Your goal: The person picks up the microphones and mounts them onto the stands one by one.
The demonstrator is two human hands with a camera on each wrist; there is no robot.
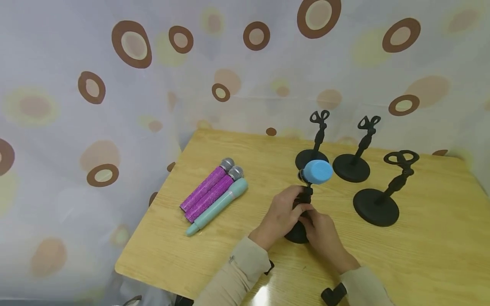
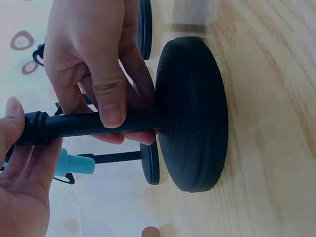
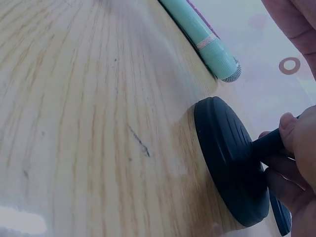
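Observation:
In the head view a black desktop microphone stand (image 1: 296,234) stands before me, with the round head of a light-blue microphone (image 1: 317,171) at its top. My left hand (image 1: 280,214) grips the collar high on the pole. Lower down, my right hand (image 1: 323,236) pinches the pole just above the base. The left wrist view shows thumb and fingers round the black pole (image 2: 140,118) and the disc base (image 2: 192,113) standing on the table. Behind the pole there, the light-blue tapered tail (image 2: 79,165) of a microphone shows. The right wrist view has the base (image 3: 229,160) close up.
Two glittery purple microphones (image 1: 203,189) (image 1: 214,193) and a teal microphone (image 1: 218,208) lie side by side on the left of the wooden table (image 1: 160,250). Three more black stands (image 1: 306,157) (image 1: 351,168) (image 1: 376,208) stand behind and right. A patterned curtain (image 1: 245,63) backs the table.

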